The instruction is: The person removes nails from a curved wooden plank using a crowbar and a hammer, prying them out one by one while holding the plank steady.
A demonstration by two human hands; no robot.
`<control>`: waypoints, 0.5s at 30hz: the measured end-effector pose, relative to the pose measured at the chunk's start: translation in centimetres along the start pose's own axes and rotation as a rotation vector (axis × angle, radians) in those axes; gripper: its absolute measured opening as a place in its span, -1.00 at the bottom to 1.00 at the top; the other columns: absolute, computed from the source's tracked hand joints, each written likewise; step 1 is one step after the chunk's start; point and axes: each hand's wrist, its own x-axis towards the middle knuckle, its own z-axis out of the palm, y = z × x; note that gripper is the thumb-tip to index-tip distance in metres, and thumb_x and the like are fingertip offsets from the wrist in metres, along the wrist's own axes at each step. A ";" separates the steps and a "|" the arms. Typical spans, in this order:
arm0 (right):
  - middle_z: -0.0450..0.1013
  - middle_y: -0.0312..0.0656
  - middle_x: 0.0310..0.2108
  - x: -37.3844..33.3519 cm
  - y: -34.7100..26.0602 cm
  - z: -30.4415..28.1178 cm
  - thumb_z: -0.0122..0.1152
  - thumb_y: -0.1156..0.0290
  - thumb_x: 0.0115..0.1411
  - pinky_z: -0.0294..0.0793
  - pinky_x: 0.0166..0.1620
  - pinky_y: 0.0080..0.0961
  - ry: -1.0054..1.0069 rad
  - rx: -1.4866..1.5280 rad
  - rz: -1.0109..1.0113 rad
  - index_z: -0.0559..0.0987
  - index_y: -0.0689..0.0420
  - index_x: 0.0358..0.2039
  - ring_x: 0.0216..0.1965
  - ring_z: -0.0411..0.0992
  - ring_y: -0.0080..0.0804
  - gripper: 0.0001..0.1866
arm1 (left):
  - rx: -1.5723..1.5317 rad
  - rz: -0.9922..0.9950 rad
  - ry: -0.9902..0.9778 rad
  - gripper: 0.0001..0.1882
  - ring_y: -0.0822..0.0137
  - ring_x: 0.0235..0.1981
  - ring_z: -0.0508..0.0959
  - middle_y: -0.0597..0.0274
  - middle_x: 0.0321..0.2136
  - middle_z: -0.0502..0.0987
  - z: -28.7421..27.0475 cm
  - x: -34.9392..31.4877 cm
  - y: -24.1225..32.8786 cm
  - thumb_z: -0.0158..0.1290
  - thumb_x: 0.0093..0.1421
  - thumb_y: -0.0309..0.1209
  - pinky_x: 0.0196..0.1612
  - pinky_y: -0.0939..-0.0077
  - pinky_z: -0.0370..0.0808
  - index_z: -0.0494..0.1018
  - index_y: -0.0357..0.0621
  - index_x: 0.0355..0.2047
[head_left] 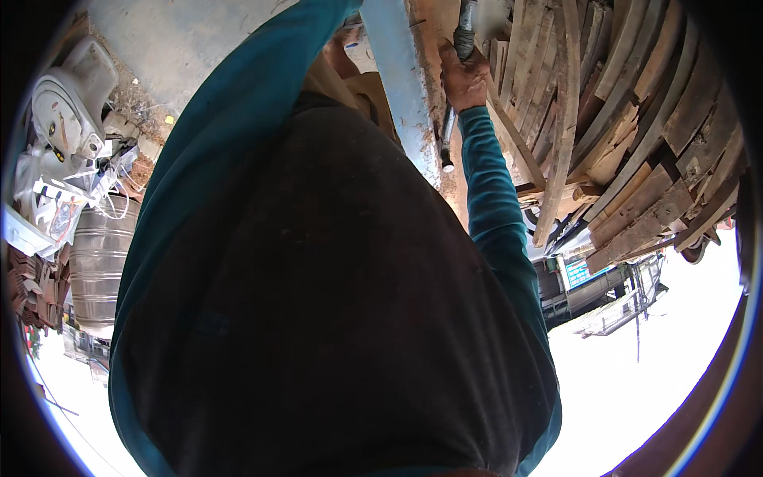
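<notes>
My right hand (pixel 467 78) is closed around a metal rod (pixel 466 17) near the top of the head view. Dark wrapping covers part of the rod just above my fingers. A round, shiny end (pixel 447 165) shows below my wrist, seemingly the lower end of the same rod. Beside this hand runs a long, pale-blue beam (pixel 393 75) with worn, rusty edges. My left arm (pixel 238 95), in a teal sleeve, reaches up to the upper edge, and its hand lies outside the picture. My dark shirt front hides much of the middle.
Many curved wooden planks (pixel 572 95) are stacked at the right. At the left lie a dirty white plastic chair (pixel 67 103), plastic bags (pixel 56 199), a ribbed metal drum (pixel 102 254) and stacked reddish tiles (pixel 38 290). Concrete floor (pixel 175 40) spreads at the upper left.
</notes>
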 end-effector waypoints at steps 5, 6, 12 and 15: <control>0.39 -0.16 -0.71 1.7 -4.6 -1.4 0.23 0.12 0.14 0.40 -0.48 -0.34 0.089 0.136 -0.153 0.50 0.26 -0.51 -0.64 0.39 -0.38 -0.60 | 1.303 0.254 -0.056 0.14 0.02 0.26 0.24 -0.19 0.29 0.08 1.0 -3.7 3.6 0.17 0.03 0.18 0.26 0.26 0.24 -0.15 -0.27 0.34; 0.39 -0.18 -0.72 1.3 -6.2 -1.8 0.23 0.13 0.14 0.39 -0.50 -0.36 0.064 0.203 -0.131 0.49 0.25 -0.52 -0.65 0.38 -0.42 -0.61 | 1.297 0.257 -0.054 0.14 0.02 0.26 0.24 -0.19 0.29 0.08 1.1 -4.1 4.1 0.17 0.03 0.18 0.26 0.26 0.24 -0.15 -0.27 0.34; 0.30 -0.38 -0.71 1.6 -0.8 0.3 0.30 0.15 0.17 0.20 -0.65 -0.58 -0.167 0.153 -0.123 0.45 0.13 -0.50 -0.72 0.24 -0.66 -0.66 | 1.331 0.263 0.084 0.23 0.01 0.35 0.06 -0.20 0.33 -0.04 -0.1 -2.9 2.7 0.07 0.00 0.32 0.32 0.26 0.13 -0.24 -0.31 0.35; 0.39 -0.08 -0.66 3.5 -2.3 2.2 0.23 0.10 0.14 0.38 -0.46 -0.37 -0.131 0.000 -0.158 0.51 0.29 -0.45 -0.61 0.39 -0.31 -0.58 | 1.490 0.207 0.127 0.22 -0.03 0.40 -0.29 -0.12 0.39 -0.33 1.0 -5.0 3.3 0.04 0.04 0.31 0.40 0.25 -0.21 -0.38 -0.17 0.37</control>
